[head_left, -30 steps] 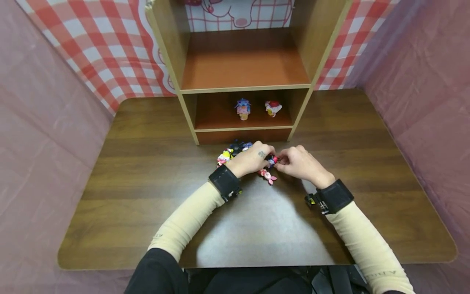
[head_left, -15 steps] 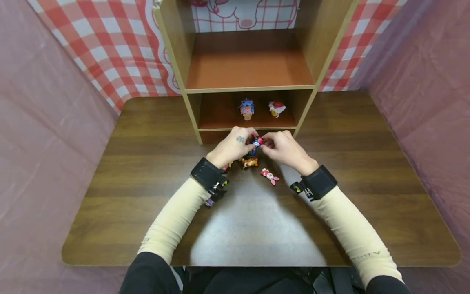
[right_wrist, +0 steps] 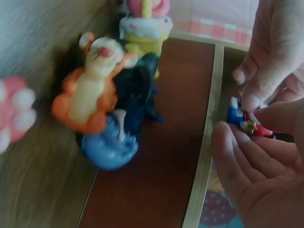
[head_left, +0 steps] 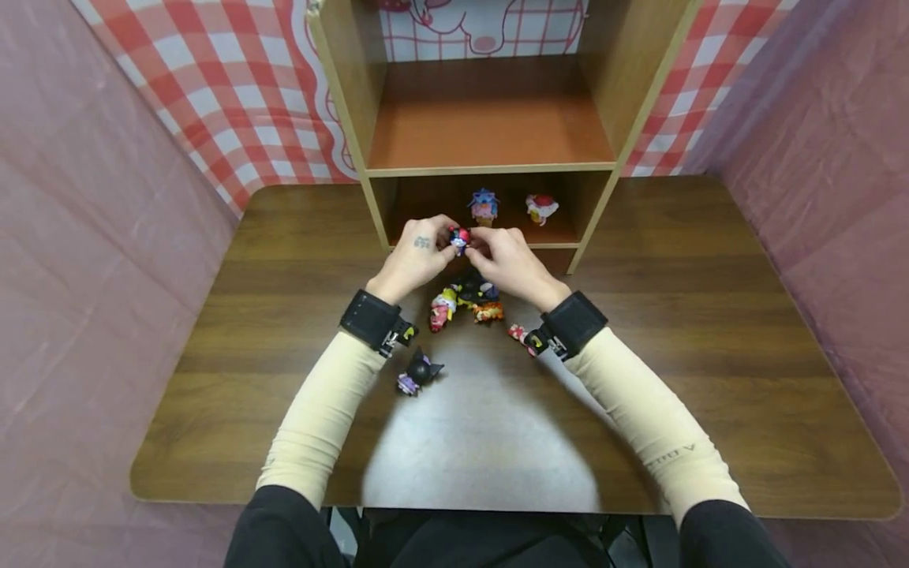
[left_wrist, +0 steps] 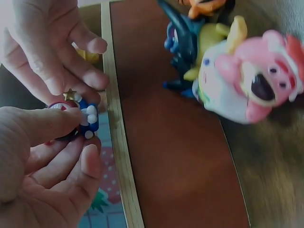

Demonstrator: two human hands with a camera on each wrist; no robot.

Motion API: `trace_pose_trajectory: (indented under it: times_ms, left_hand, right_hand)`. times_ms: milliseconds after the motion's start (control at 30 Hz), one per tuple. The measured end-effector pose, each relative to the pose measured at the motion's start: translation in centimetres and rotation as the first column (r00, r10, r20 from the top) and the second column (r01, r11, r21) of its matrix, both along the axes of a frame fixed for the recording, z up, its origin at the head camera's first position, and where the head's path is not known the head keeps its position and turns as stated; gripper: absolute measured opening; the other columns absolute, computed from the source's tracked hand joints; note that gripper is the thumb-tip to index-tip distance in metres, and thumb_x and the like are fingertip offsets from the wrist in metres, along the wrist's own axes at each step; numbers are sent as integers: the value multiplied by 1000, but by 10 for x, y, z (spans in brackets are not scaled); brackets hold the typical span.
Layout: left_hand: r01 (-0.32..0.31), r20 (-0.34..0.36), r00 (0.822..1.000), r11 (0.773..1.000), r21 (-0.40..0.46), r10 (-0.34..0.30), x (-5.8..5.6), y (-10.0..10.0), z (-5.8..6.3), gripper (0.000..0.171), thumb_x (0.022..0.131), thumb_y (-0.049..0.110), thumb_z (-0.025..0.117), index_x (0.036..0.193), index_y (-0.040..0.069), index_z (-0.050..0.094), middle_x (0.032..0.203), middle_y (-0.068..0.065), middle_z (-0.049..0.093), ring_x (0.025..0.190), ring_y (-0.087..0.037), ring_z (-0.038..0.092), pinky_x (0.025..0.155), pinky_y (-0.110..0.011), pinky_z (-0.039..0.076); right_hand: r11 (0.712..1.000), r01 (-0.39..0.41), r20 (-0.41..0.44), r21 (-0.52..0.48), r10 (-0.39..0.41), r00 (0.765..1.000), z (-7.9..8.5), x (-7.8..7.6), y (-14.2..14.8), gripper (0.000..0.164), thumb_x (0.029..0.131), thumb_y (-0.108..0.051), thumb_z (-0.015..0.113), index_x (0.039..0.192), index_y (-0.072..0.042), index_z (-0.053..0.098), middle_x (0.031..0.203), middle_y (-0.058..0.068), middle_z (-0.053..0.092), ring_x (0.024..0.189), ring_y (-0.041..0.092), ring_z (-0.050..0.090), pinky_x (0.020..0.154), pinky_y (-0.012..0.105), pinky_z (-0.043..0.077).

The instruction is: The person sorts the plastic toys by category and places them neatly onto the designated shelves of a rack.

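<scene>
My left hand (head_left: 417, 251) pinches a small red-and-blue figurine (left_wrist: 88, 116) with white gloves and a gold star, thumb across its front. The fingers of my right hand (head_left: 506, 259) close in on the same figurine (right_wrist: 236, 115) from the other side, thumb by its red end. Both hands are raised in front of the lower shelf. Below them on the table are a pink bear figurine (left_wrist: 268, 78), an orange tiger figurine (right_wrist: 90, 92), a blue figurine (right_wrist: 109, 145) and a black one (head_left: 466, 285).
On the lower shelf (head_left: 419, 213) stand a blue-and-pink figurine (head_left: 484, 205) and a red-and-white one (head_left: 542, 208). A black-and-purple figurine (head_left: 419, 372) lies nearer the table's front. My right wrist strap partly covers a pink figurine (head_left: 518, 333).
Both hands have lifted the red-and-blue figurine off the table group and carried it forward and left, up to the lower shelf. The figurines beneath have come into view.
</scene>
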State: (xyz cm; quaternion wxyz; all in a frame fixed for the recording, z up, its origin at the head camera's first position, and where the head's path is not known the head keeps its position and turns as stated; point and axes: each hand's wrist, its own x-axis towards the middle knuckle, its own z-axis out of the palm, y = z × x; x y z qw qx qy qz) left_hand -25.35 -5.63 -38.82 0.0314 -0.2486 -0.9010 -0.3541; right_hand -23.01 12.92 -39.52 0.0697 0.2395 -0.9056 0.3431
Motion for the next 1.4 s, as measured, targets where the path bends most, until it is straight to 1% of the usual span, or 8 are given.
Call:
trace_pose_trajectory:
  times_ms: [200, 333, 533, 700, 900, 1100, 1267, 1400]
  left_hand:
    - [-65, -8, 998, 998, 11, 65, -9, -10, -2, 28, 89, 4, 68, 117, -1, 68, 92, -13, 73, 82, -23, 67, 74, -34, 53]
    - [-91, -15, 996, 996, 19, 91, -13, -13, -5, 29, 89, 3, 67, 118, -2, 68, 95, -14, 74, 85, -24, 68, 77, -36, 53]
    - [-125, -18, 992, 992, 20, 125, -16, -13, -8, 29, 90, 4, 67, 118, -1, 69, 97, -15, 75, 89, -26, 69, 81, -38, 54]
    - [-135, -23, 991, 991, 19, 135, -18, -13, -10, 26, 91, 5, 67, 116, 0, 69, 99, -15, 74, 91, -27, 69, 82, -40, 54]
    - [-163, -28, 986, 986, 29, 164, -24, -13, -12, 25, 91, 6, 67, 116, -2, 69, 100, -17, 75, 94, -29, 70, 84, -40, 54]
    - [-195, -21, 981, 981, 16, 195, -30, -12, -11, 27, 91, 7, 67, 117, -1, 68, 103, -17, 75, 97, -30, 69, 87, -40, 54]
    - [-214, -20, 977, 977, 3, 214, -33, -10, -10, 27, 92, 8, 66, 118, -1, 68, 103, -16, 75, 97, -30, 69, 87, -41, 53]
    - [-224, -20, 974, 975, 8, 224, -34, -9, -11, 27, 93, 9, 66, 118, 0, 68, 104, -16, 75, 98, -30, 69, 88, -41, 53]
  right_hand:
    - [999, -12, 67, -47, 15, 998, -2, -5, -14, 45, 96, -8, 64, 136, 10, 56, 116, 23, 73, 100, 30, 74, 86, 38, 59]
    - [999, -16, 82, -31, 18, 996, -4, -8, -20, 49, 94, -9, 64, 139, 9, 54, 113, 21, 74, 101, 28, 74, 88, 37, 59]
    - [998, -14, 118, -57, 21, 993, -7, -9, -24, 52, 92, -9, 65, 140, 6, 53, 106, 20, 76, 99, 28, 75, 88, 39, 58]
    - [997, -14, 138, -70, 23, 990, -11, -10, -25, 57, 91, -9, 66, 145, 2, 49, 113, 20, 74, 95, 26, 75, 85, 39, 58]
    - [997, -21, 153, -75, 33, 988, -13, -14, -29, 68, 92, -11, 67, 153, -1, 38, 134, 19, 63, 92, 25, 75, 84, 37, 59]
    - [998, -18, 212, -60, 30, 977, -10, -18, -33, 79, 93, -13, 67, 159, 2, 25, 152, 25, 45, 93, 27, 75, 86, 38, 58]
    - [1000, -3, 259, -27, 10, 966, -6, -20, -36, 83, 95, -15, 65, 161, 3, 17, 158, 27, 36, 95, 26, 74, 85, 37, 57]
    - [1000, 4, 260, -3, -3, 966, -6, -22, -37, 84, 94, -16, 65, 160, 3, 17, 157, 27, 36, 94, 25, 74, 85, 36, 57]
